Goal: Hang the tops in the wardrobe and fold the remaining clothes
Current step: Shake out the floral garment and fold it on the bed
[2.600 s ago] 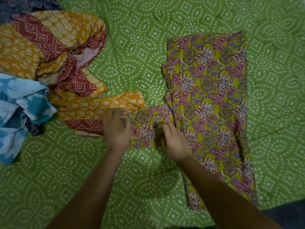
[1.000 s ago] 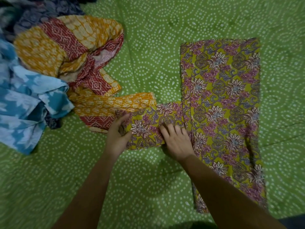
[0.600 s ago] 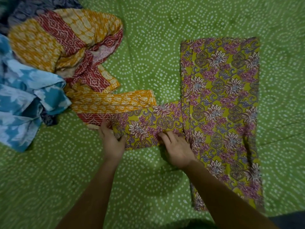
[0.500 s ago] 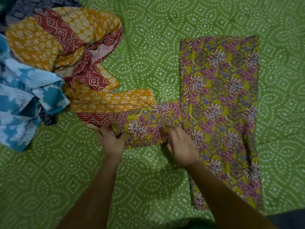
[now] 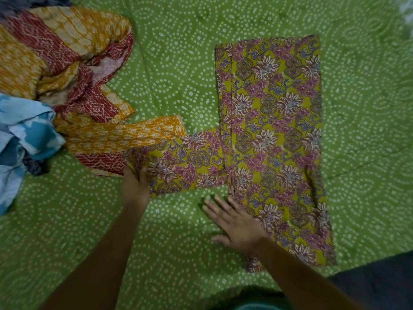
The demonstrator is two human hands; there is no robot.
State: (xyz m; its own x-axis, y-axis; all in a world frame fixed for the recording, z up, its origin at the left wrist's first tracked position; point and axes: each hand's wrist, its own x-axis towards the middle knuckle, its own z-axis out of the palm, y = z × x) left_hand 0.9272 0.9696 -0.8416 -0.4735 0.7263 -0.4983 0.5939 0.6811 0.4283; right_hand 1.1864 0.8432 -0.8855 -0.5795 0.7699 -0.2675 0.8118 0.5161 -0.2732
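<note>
A yellow-green top with purple and white flowers (image 5: 272,139) lies flat on the green bedspread, folded lengthwise into a long strip. Its sleeve (image 5: 181,166) sticks out to the left. My left hand (image 5: 135,186) pinches the sleeve's cuff end between thumb and fingers. My right hand (image 5: 234,222) lies flat with spread fingers, partly on the bedspread and partly on the top's left edge, just below the sleeve.
An orange and red patterned garment (image 5: 67,70) lies crumpled at the upper left, its sleeve reaching under the floral cuff. A blue and white garment (image 5: 20,139) is bunched at the left edge. The green dotted bedspread (image 5: 178,63) covers the surface; a dark area (image 5: 384,278) shows at lower right.
My right hand left the base of the sleeve and moved down, now flat with fingers spread beside the top's edge. My left hand stayed at the cuff, and the sleeve lies stretched flatter.
</note>
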